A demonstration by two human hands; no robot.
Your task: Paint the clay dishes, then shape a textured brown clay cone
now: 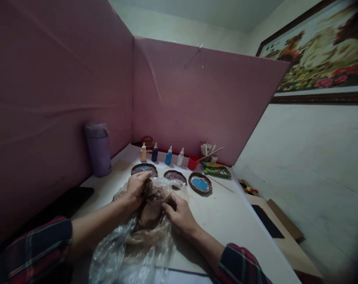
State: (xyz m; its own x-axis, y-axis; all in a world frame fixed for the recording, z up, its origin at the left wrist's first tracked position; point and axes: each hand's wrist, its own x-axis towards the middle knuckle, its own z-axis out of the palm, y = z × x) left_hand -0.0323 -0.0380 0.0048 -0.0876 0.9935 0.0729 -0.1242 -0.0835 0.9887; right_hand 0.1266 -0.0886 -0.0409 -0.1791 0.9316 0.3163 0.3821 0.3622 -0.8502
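Note:
A lump of brown clay (150, 215) sits inside a crumpled clear plastic bag (143, 250) at the near side of the table. My left hand (137, 190) is closed on the bag's gathered upper left part, its fingertips partly hidden. On the other side, my right hand (180, 215) pinches the bag's edge beside the clay. Just beyond the bag lie three shallow brown dishes: one with blue and yellow (143, 170), one with purple speckles (175, 177), and one with a blue middle (200, 184).
Small bottles, orange (143, 153), dark purple (154, 153), blue (168, 156) and white (180, 157), line the back. Right of them stand a red cup (193, 162) and a green packet (216, 170). A purple flask (98, 150) stands left. Pink panels (196, 98) enclose the table (226, 225).

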